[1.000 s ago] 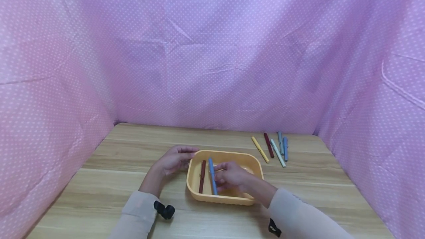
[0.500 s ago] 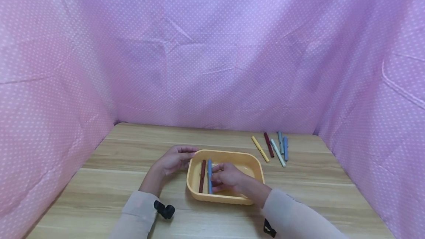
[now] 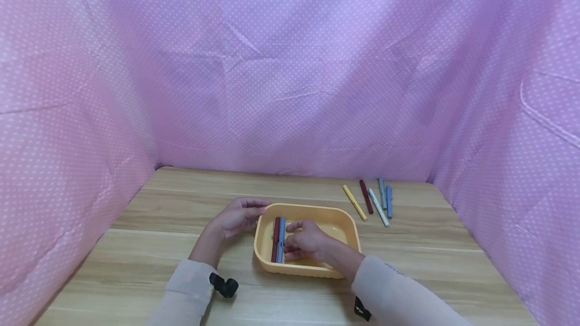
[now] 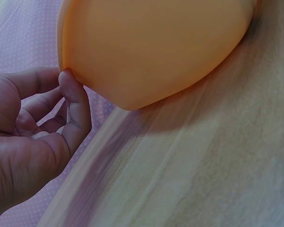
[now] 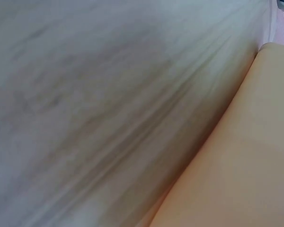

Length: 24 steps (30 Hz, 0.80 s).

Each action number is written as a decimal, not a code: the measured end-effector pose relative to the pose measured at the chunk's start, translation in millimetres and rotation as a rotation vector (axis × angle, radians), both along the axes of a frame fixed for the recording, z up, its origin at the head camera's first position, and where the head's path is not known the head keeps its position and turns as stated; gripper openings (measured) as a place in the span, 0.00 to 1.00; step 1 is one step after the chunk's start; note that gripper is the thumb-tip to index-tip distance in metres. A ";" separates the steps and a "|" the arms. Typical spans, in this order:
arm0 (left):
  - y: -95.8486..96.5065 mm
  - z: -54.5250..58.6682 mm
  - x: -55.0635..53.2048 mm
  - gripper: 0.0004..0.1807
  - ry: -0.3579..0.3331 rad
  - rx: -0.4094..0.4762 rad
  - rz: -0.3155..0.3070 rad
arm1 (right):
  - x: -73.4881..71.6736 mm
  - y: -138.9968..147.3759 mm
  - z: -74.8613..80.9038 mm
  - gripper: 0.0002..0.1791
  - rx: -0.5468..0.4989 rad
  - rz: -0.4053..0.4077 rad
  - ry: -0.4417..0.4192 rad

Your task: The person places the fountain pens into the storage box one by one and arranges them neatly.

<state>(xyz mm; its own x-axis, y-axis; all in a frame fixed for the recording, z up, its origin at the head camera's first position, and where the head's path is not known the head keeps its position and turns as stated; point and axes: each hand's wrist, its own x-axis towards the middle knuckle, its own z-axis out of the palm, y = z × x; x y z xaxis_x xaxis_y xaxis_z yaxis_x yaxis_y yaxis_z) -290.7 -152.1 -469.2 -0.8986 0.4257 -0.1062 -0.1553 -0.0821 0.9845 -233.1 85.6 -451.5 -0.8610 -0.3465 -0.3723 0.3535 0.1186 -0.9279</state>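
A yellow-orange plastic basket [image 3: 308, 269] with rounded corners stands on the table in the head view. Inside, at its left end, a dark red pen [image 3: 275, 240] and a blue pen [image 3: 281, 240] lie side by side, lengthwise away from me. My left hand [image 3: 236, 219] pinches the basket's far left corner; in the left wrist view, its thumb [image 4: 75, 104] and forefinger meet at the rim. My right hand [image 3: 308, 243] is inside the basket, fingers spread and fingertips right beside the blue pen; contact is unclear. The right wrist view shows only the basket's outer wall [image 5: 246, 156] and tabletop.
Beyond the basket to the right, a yellow pen [image 3: 355, 202], a dark red pen [image 3: 366, 196], a pale green pen [image 3: 378, 208], a grey-blue pen [image 3: 382, 194] and a second blue pen [image 3: 389, 201] lie on the wooden table [image 3: 149, 245]. Pink dotted cloth [image 3: 290, 89] hangs around it.
My right hand has shifted left, bringing the blue pen across the basket floor until it lies straight against the dark red pen. The fingers have loosened from it. The left hand stays put.
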 end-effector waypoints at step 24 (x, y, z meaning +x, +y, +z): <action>-0.3 2.0 2.1 0.21 0.004 -0.013 0.002 | -10.0 22.2 12.2 0.22 0.060 0.025 0.061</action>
<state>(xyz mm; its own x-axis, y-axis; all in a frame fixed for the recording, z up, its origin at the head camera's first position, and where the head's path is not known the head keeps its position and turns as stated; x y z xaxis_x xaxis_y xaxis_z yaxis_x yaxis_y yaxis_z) -288.6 -152.4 -467.3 -0.8998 0.4227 -0.1084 -0.1517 -0.0700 0.9860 -243.0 107.8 -439.3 -0.8741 -0.3465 -0.3405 0.2931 0.1829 -0.9384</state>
